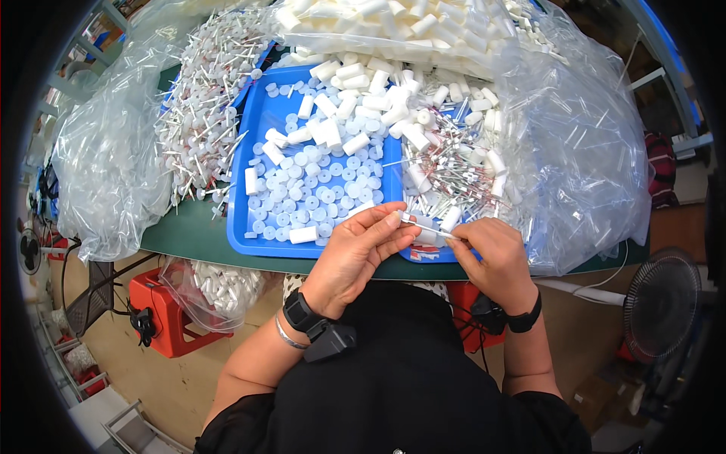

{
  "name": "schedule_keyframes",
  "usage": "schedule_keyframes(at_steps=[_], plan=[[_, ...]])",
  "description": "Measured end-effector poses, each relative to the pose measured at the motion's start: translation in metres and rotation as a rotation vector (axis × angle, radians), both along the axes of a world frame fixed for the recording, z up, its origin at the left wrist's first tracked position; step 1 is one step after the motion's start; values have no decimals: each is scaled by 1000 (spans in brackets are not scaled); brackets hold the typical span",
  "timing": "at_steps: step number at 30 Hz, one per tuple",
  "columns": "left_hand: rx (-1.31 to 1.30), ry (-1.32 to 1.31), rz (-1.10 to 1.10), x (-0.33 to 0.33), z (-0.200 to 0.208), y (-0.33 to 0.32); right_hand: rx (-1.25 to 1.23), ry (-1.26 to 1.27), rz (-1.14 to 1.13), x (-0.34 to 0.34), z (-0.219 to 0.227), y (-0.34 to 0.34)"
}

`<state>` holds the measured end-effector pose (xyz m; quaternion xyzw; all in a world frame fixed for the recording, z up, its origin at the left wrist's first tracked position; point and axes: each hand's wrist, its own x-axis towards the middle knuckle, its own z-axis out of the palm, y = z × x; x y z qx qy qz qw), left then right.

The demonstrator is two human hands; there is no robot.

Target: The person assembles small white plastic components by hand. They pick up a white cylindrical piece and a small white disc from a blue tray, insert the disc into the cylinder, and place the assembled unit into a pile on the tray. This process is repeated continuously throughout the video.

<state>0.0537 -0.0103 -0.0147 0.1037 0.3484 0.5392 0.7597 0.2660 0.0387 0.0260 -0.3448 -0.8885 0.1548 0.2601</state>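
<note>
In front of the blue tray's near edge, both hands meet at a thin white rod (426,226). My left hand (355,253) pinches its left end between thumb and forefinger, where something small and translucent shows, partly covered by the fingertips. The rod's right end sits between the closed thumb and forefinger of my right hand (493,253). Beyond my left hand, the blue tray (240,219) holds many translucent round discs (310,185) and white foam-like cylinders (328,133). Past my right hand lies a heap of thin metallic pins (457,163) with more white cylinders.
Disc-headed sticks (208,106) are heaped at the left. Clear plastic bags (113,166) flank the green table (181,238), and a bag of white cylinders (431,23) lies at the back. Below are a red stool (162,314) with a filled bag and a fan (662,303).
</note>
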Motion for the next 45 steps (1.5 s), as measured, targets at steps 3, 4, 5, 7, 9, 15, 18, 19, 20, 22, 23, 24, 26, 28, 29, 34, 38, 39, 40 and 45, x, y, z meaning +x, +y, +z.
schedule_keyframes(at_steps=[3,4,5,7,9,15,18,19,20,22,23,24,26,28,29,34,38,39,40,45], plan=[[40,20,-49,4,0,-2,-46,57,3,-4,-5,-1],[57,19,-74,5,1,-3,-105,102,4,-7,-9,-2],[74,-7,-122,6,-1,-4,-164,147,4,-9,-11,-4],[114,4,-143,5,-2,-5,-664,257,-103,-12,-8,-8],[147,3,-161,4,-1,-6,-1008,347,-166,-12,-8,-8],[141,111,-90,-11,7,-4,-709,203,-51,-20,-17,-9],[196,169,214,-54,15,11,-334,218,-123,-24,-10,-4],[301,138,301,-83,21,19,-368,189,-140,-20,-4,-1],[349,3,461,-116,19,25,-313,164,-143,-17,-3,3],[253,-84,630,-156,41,35,-203,113,-153,-12,-4,10],[208,-42,692,-164,51,37,-141,46,-144,-12,-1,14],[165,-2,752,-169,56,38,-66,26,-121,-15,-1,18],[272,401,515,-153,40,37,83,-13,-79,-23,-4,27],[327,761,232,-116,29,35,148,-137,-54,-33,-6,36],[357,905,73,-99,21,32,182,-202,-37,-37,-8,39],[892,1806,-13,-48,-17,29,246,-361,-11,-35,-23,49],[769,1782,-78,-50,-19,30,235,-261,53,-23,-25,50],[770,1742,-76,-53,-20,32,227,-172,32,-22,-25,50],[770,1702,-74,-55,-20,33,219,-83,10,-21,-23,48],[641,1659,38,-58,-8,35,-104,365,-233,-13,-16,34]])
